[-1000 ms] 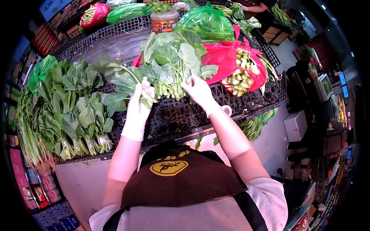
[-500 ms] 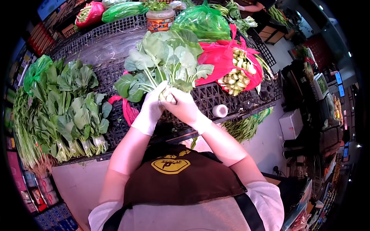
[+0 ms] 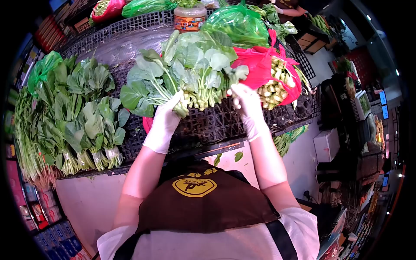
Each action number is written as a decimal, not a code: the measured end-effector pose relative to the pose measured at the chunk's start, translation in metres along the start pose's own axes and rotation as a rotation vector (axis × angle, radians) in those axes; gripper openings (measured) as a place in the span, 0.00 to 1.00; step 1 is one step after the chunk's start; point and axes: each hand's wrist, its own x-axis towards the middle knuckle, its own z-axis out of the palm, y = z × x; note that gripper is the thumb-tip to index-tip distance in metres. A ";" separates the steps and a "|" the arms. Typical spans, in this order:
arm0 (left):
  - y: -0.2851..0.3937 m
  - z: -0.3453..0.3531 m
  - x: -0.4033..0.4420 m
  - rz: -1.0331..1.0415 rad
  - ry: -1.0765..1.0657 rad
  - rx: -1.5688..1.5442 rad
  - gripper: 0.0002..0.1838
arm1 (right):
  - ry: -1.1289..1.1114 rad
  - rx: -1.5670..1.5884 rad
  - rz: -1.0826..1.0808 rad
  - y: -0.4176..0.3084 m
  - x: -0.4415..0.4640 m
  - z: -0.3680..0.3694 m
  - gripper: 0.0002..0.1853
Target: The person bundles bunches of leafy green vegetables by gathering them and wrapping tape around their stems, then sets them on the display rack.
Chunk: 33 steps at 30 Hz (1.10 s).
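Note:
White gloves cover both hands. My left hand (image 3: pixel 167 117) is closed round the stem ends of a bunch of leafy greens (image 3: pixel 149 84), whose leaves spread to the upper left. Beside it, more loose leafy greens (image 3: pixel 201 65) lie on the black crate surface, stems toward me. My right hand (image 3: pixel 246 102) is at the right of that pile, fingers bent at the base of a small leafy stalk (image 3: pixel 236 74), slightly blurred. A red bag (image 3: pixel 255 65) with pale thick stems (image 3: pixel 275 89) sits just beyond my right hand.
Bundled greens with wrapped stems (image 3: pixel 93 130) stand at the left, with a green bag (image 3: pixel 44 71) behind. A plastic jar (image 3: pixel 190 19) and a green bag of vegetables (image 3: pixel 238 27) are at the back. Another person's arm (image 3: pixel 291 11) shows at the upper right.
My hands, together on the bunch half a second ago, are apart. My right hand has moved right and up to a small stalk; my left hand keeps the bunch.

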 end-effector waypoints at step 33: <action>0.017 -0.013 -0.014 0.090 0.133 -0.026 0.11 | -0.034 -1.379 -0.021 0.037 0.029 0.063 0.48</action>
